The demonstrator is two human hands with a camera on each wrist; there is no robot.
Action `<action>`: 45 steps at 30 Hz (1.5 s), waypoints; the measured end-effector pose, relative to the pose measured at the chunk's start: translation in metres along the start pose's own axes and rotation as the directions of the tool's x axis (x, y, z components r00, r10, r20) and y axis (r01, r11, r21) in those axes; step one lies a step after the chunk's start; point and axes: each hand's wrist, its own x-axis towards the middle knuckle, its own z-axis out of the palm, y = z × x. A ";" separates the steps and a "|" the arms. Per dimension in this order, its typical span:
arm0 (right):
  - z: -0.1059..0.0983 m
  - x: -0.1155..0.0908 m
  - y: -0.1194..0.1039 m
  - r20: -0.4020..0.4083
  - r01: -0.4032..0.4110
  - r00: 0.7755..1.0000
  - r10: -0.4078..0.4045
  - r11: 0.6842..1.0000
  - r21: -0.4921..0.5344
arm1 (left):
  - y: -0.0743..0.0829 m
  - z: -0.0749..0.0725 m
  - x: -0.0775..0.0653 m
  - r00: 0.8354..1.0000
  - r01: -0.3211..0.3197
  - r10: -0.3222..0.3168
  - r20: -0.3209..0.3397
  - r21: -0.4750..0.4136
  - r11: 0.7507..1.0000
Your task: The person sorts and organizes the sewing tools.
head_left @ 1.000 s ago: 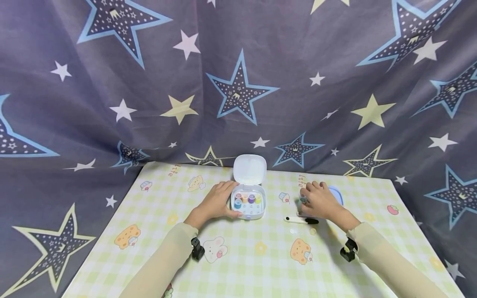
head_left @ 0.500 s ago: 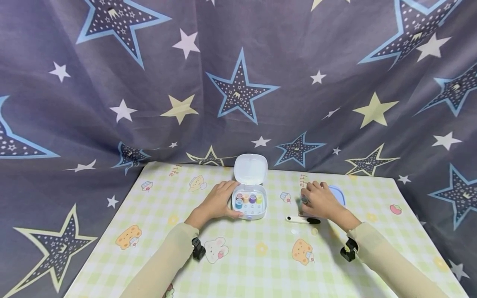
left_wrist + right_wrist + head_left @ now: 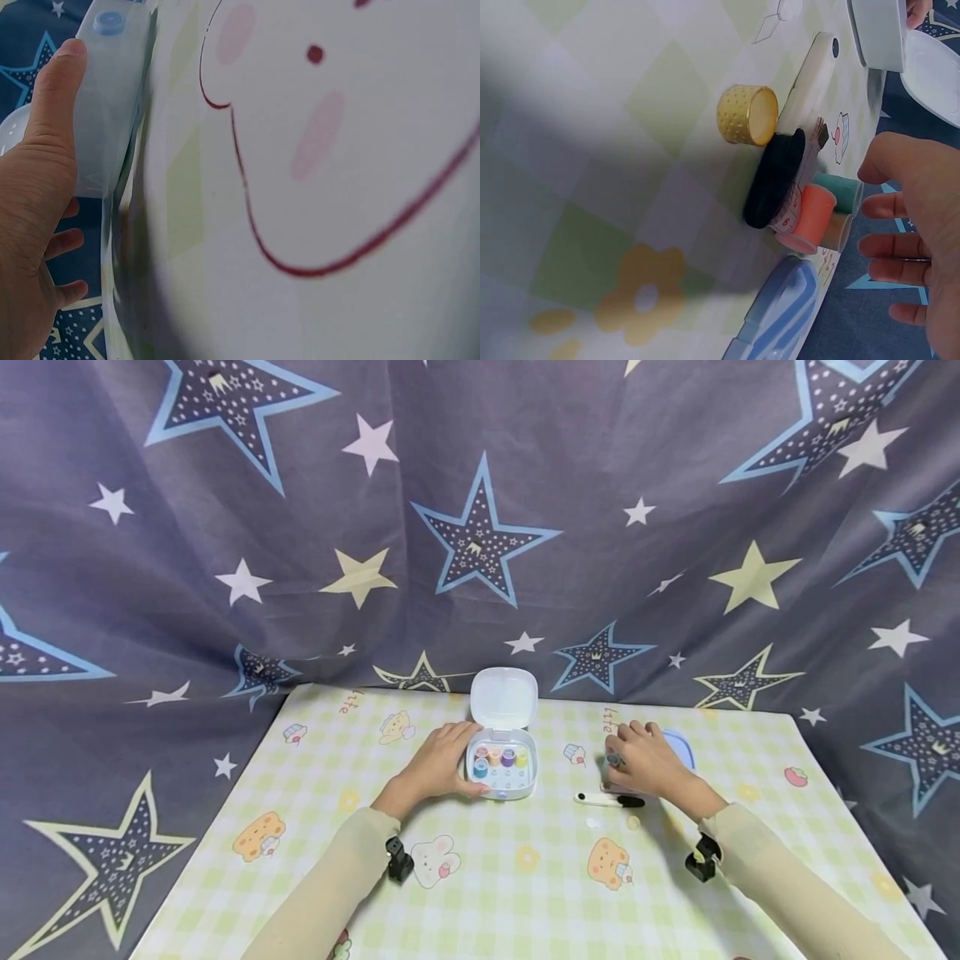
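My left hand (image 3: 438,766) grips the left side of a white sewing box (image 3: 513,792), thumb on its front wall beside the blue latch (image 3: 109,23). The hinged lid (image 3: 504,697) stands up. Inside, several colourful thread spools, among them a purple spool (image 3: 508,757) and a blue spool (image 3: 481,768), sit on pegs. My right hand (image 3: 639,758) is over loose spools. In the right wrist view its slightly bent fingers are spread, thumb and forefinger tips right at the end of a green spool (image 3: 838,192). A coral spool (image 3: 810,219) and a brown spool (image 3: 835,232) stand beside it.
A white-and-black tool (image 3: 609,800) lies before the right hand, with a yellow thimble (image 3: 748,115) and a needle threader (image 3: 789,9) nearby. A paper measuring tape (image 3: 787,216) lies behind the tool. A blue striped case (image 3: 678,749) is right of the hand.
Both hands keep their places; only the view shifts slightly. The box and spools stay where they were.
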 end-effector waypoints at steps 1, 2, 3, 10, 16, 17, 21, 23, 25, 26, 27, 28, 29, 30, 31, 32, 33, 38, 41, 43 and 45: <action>0.001 0.000 0.000 0.000 0.001 1.000 -0.001 1.000 -0.001 | 0.000 0.000 0.000 1.000 0.000 0.000 -0.001 -0.002 1.000; 0.001 0.000 0.001 0.002 0.003 1.000 -0.003 1.000 -0.001 | 0.000 0.000 -0.001 1.000 0.001 -0.001 0.000 -0.004 1.000; 0.002 0.000 0.001 0.004 0.004 1.000 -0.004 1.000 -0.001 | 0.001 0.000 -0.001 1.000 0.002 -0.002 0.001 -0.006 1.000; 0.003 -0.001 0.000 0.014 -0.001 1.000 0.001 1.000 -0.004 | 0.000 0.002 0.000 1.000 0.002 -0.002 0.006 -0.007 1.000; -0.001 0.001 0.000 0.023 -0.005 1.000 0.005 1.000 -0.008 | -0.002 0.002 0.001 1.000 0.003 -0.003 0.002 -0.016 1.000; -0.001 0.001 0.000 0.021 -0.004 1.000 0.004 1.000 -0.010 | -0.002 0.002 0.001 1.000 0.003 -0.003 0.001 -0.017 1.000; 0.000 0.002 0.002 0.021 -0.004 1.000 0.004 1.000 -0.009 | -0.003 0.002 0.001 1.000 -0.002 0.002 -0.008 -0.016 1.000; 0.001 0.002 0.003 0.023 -0.004 1.000 0.004 1.000 -0.007 | -0.003 0.003 0.001 1.000 -0.006 0.006 -0.013 -0.014 1.000; 0.003 0.002 0.003 0.029 -0.008 1.000 0.008 1.000 -0.005 | -0.003 0.003 0.001 1.000 -0.012 0.011 -0.019 -0.012 1.000; 0.003 0.002 0.003 0.030 -0.008 1.000 0.008 1.000 -0.007 | -0.003 0.004 0.001 1.000 -0.015 0.015 -0.022 -0.015 1.000; 0.004 0.002 0.003 0.034 -0.010 0.999 0.010 1.000 -0.007 | -0.003 0.004 0.001 1.000 -0.014 0.014 -0.020 -0.016 1.000; 0.004 0.002 0.003 0.036 -0.010 0.999 0.011 1.000 -0.007 | -0.003 0.004 0.000 1.000 -0.015 0.015 -0.021 -0.014 1.000; 0.005 0.003 0.003 0.038 -0.010 0.999 0.010 1.000 -0.008 | -0.004 0.004 0.000 1.000 -0.016 0.016 -0.022 -0.012 1.000; 0.005 0.003 0.002 0.041 -0.009 0.999 0.009 1.000 -0.010 | -0.004 0.004 0.000 1.000 -0.014 0.014 -0.021 -0.010 1.000; 0.005 0.002 0.002 0.043 -0.009 0.999 0.009 1.000 -0.010 | -0.004 0.004 0.000 1.000 -0.014 0.013 -0.019 -0.008 1.000; 0.006 0.002 0.002 0.044 -0.008 0.999 0.008 1.000 -0.011 | -0.004 0.005 0.000 1.000 -0.013 0.013 -0.018 -0.006 1.000; 0.006 0.002 0.002 0.044 -0.006 0.999 0.007 1.000 -0.010 | -0.004 0.005 -0.001 1.000 -0.012 0.012 -0.017 -0.004 1.000; 0.005 0.001 0.002 0.038 -0.004 0.999 0.005 1.000 -0.016 | -0.005 0.007 0.000 1.000 -0.014 0.014 -0.027 -0.006 1.000; 0.002 0.001 0.001 0.041 -0.006 0.999 0.007 1.000 -0.020 | -0.005 0.007 0.000 0.999 -0.013 0.013 -0.029 -0.010 1.000; 0.002 0.002 0.001 0.043 -0.006 0.999 0.006 1.000 -0.021 | -0.006 0.007 0.001 1.000 -0.012 0.011 -0.029 -0.011 1.000; 0.002 0.002 0.001 0.043 -0.006 0.999 0.007 1.000 -0.024 | -0.006 0.007 0.001 1.000 -0.010 0.009 -0.029 -0.014 1.000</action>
